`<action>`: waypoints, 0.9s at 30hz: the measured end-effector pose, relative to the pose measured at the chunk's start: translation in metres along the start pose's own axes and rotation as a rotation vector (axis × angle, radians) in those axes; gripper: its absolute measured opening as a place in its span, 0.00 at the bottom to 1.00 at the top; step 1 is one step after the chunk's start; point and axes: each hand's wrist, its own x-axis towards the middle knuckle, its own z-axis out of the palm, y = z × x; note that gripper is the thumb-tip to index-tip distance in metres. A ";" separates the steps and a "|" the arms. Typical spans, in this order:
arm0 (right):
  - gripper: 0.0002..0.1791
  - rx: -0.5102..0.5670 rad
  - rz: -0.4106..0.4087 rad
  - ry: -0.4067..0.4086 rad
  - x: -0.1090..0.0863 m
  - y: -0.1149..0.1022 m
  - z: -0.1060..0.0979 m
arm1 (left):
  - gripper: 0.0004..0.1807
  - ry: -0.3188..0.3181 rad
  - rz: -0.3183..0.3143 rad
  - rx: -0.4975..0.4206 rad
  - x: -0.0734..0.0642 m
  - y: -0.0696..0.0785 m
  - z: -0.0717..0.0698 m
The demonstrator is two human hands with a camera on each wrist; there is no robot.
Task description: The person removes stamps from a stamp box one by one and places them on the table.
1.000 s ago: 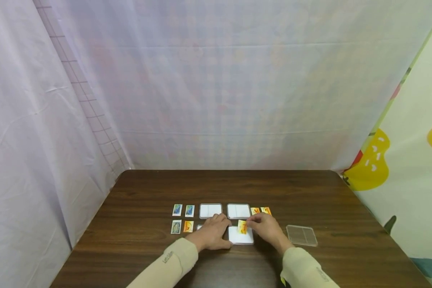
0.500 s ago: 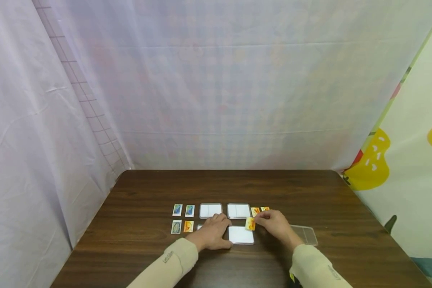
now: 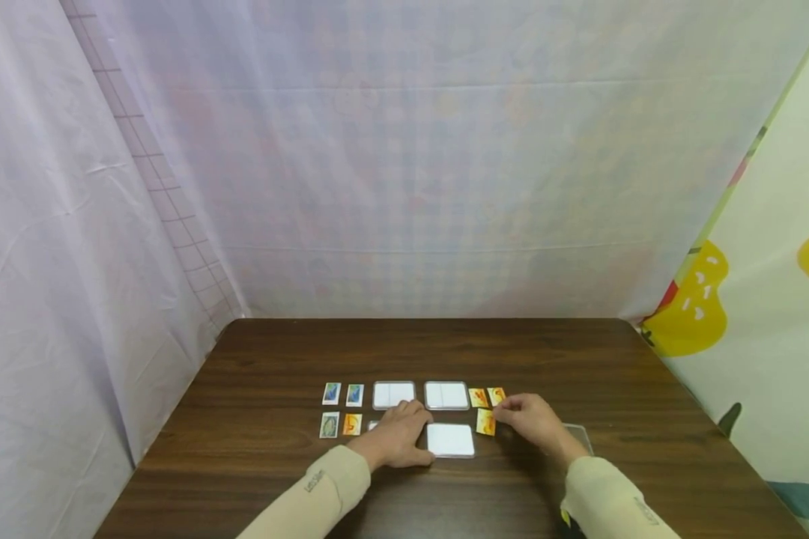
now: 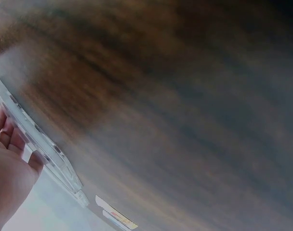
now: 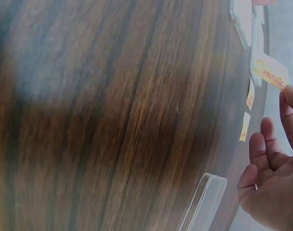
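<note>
My right hand (image 3: 529, 421) pinches a yellow-orange stamp (image 3: 485, 422) between thumb and forefinger, just right of the near white-backed case. In the right wrist view, red marks show on the stamp (image 5: 272, 72), while the other fingers stay loosely curled. Relaxed fingers of my left hand (image 3: 398, 436) lie over a case that is mostly hidden, the thumb beside the near right case (image 3: 451, 441). Seen from the left wrist, those fingertips touch the edge of a clear plastic case (image 4: 38, 139). Two more yellow stamps (image 3: 479, 397) lie just beyond the held one.
Two white-backed clear cases (image 3: 446, 395) sit in the far row. On the left lie two blue stamps (image 3: 332, 394), a greenish stamp (image 3: 329, 425) and an orange stamp (image 3: 352, 424). A clear lid (image 3: 579, 434) is partly hidden behind the right forearm on the wooden table (image 3: 276, 479).
My right hand has moved right with the stamp, from over the near right case to beside it. The left hand has stayed in place.
</note>
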 end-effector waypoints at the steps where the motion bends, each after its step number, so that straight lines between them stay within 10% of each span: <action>1: 0.08 -0.001 0.001 -0.006 -0.001 0.000 -0.001 | 0.31 -0.001 0.000 0.002 0.000 0.000 0.000; 27: 0.06 -0.099 -0.026 -0.041 -0.002 0.006 0.003 | 0.32 -0.003 0.001 0.003 0.001 0.000 0.002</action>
